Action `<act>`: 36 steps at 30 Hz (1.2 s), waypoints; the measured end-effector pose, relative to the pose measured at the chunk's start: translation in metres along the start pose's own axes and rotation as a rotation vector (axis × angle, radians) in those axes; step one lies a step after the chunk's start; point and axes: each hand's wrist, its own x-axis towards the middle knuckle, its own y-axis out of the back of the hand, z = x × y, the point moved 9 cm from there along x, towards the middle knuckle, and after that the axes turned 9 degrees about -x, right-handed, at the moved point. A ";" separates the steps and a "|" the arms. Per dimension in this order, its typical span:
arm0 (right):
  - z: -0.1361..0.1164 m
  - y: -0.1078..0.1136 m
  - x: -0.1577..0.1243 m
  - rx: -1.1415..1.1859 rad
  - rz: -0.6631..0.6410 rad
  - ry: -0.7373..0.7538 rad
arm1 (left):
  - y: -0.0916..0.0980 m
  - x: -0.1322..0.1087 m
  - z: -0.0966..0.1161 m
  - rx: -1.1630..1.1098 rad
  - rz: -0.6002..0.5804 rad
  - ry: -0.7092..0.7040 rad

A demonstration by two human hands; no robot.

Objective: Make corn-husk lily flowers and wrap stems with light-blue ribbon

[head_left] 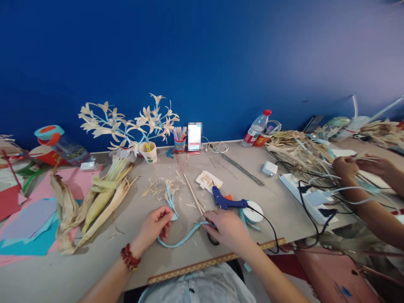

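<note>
The left hand (156, 225) pinches one end of a pale blue ribbon (183, 240), fingers closed on it where thin blue strands bunch together. The right hand (225, 229) presses down with curled fingers gripping the other end. Held at both ends, the ribbon sags in a shallow curve on the bench (126, 252), near the front edge between the hands. A blue glue gun (225, 202) lies just beyond the right hand, within easy reach, its cord trailing off to the right. A thin stick (194, 195) lies beside it. Corn husks (101, 198) are heaped to the left, out of the way. A co-worker's hands (347, 166) handle husk strips further right.
</note>
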 end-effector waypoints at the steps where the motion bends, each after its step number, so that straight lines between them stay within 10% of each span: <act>1: -0.001 -0.001 -0.008 0.016 0.000 0.036 | 0.000 0.001 0.000 0.000 -0.002 -0.004; 11: -0.010 -0.010 -0.067 0.231 0.029 0.261 | 0.001 0.001 -0.002 0.008 -0.010 -0.010; 18: 0.021 -0.021 -0.043 -0.010 0.006 -0.194 | 0.001 -0.001 0.000 0.019 0.005 -0.005; 27: 0.017 0.001 -0.035 -0.123 -0.125 -0.288 | 0.000 -0.002 0.003 0.017 0.006 0.000; 36: 0.064 -0.035 -0.077 0.759 -0.277 -0.339 | -0.001 0.000 0.001 0.004 -0.013 -0.007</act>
